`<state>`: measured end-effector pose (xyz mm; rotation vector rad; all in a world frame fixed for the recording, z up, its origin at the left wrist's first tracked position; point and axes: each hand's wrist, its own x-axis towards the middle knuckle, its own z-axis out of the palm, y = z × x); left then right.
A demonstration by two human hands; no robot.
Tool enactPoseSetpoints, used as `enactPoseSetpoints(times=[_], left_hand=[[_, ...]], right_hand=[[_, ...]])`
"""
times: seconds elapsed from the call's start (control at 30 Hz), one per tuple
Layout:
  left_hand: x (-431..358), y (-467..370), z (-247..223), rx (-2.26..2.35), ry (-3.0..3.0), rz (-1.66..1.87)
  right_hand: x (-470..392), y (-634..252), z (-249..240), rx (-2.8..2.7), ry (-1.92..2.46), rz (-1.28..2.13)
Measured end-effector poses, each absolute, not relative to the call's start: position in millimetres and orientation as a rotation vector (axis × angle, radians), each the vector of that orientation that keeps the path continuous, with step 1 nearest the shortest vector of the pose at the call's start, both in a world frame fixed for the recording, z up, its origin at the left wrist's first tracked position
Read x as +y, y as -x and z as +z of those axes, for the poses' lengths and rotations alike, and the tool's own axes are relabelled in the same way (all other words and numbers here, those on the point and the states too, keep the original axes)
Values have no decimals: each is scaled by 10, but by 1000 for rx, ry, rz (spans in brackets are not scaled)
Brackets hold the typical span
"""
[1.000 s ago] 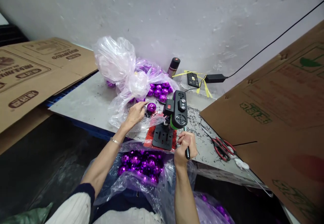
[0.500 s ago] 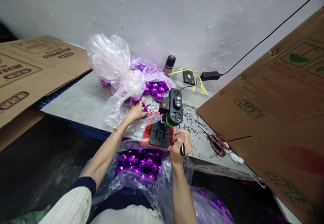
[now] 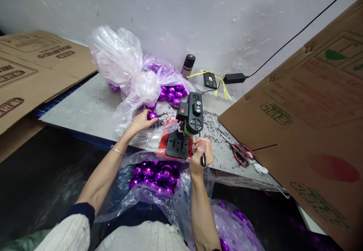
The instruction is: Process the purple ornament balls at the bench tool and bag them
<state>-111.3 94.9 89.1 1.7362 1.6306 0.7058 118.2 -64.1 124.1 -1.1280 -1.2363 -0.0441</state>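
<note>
Between the fingertips of my left hand point(image 3: 141, 121) is a shiny purple faceted ball point(image 3: 152, 116), just left of a small bench drill press point(image 3: 194, 111). My right hand point(image 3: 202, 154) is wrapped round the black-gripped feed lever point(image 3: 203, 160) at the machine's right side. The slotted black base plate point(image 3: 177, 145) carries no ball and rests on a red sheet point(image 3: 162, 147). Beyond my left hand, more purple balls point(image 3: 171, 96) spill from a clear plastic bag point(image 3: 116, 56). Another open bag in front of me holds several purple balls point(image 3: 155, 177).
Red-handled scissors point(image 3: 242, 154) lie to the right, beside a large cardboard box point(image 3: 300, 130). A spray can point(image 3: 188, 65) and a black power adapter point(image 3: 235, 78) stand near the wall. Black shavings point(image 3: 211, 126) litter the table. Flattened cardboard point(image 3: 42, 65) lies at the left.
My left hand has drawn back a little to the left, and the ball in its fingers now shows more fully. My right hand stays on the lever. The view has shifted slightly.
</note>
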Motion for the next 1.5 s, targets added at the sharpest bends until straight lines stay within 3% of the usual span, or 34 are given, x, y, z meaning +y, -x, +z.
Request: enactPoseSetpoints(times=[0.13,0.27,0.47,0.8,1.1,1.5], left_hand=[[613,1141,942,1171,-1085,1221],[124,985,913,854,-617,1179],[-230,617,657,782,-416,1076],[-144,333,329,1066,-1131,1079],[-50,254,360,1208,-1882,996],[-12,25,77,1197,-1995,1120]], right_hand=[[-639,-1172,1246,-1223,1113,-34],[-636,-1164,1260,-1211,1135,-42],[-644,-1176,1289,-1236,1137,-62],[-647,-1194,1282,-1258,1138,-80],[-658,-1211,1319,-1304,1108,-97],[-668,-1230,1282,-1313,1150,-99]])
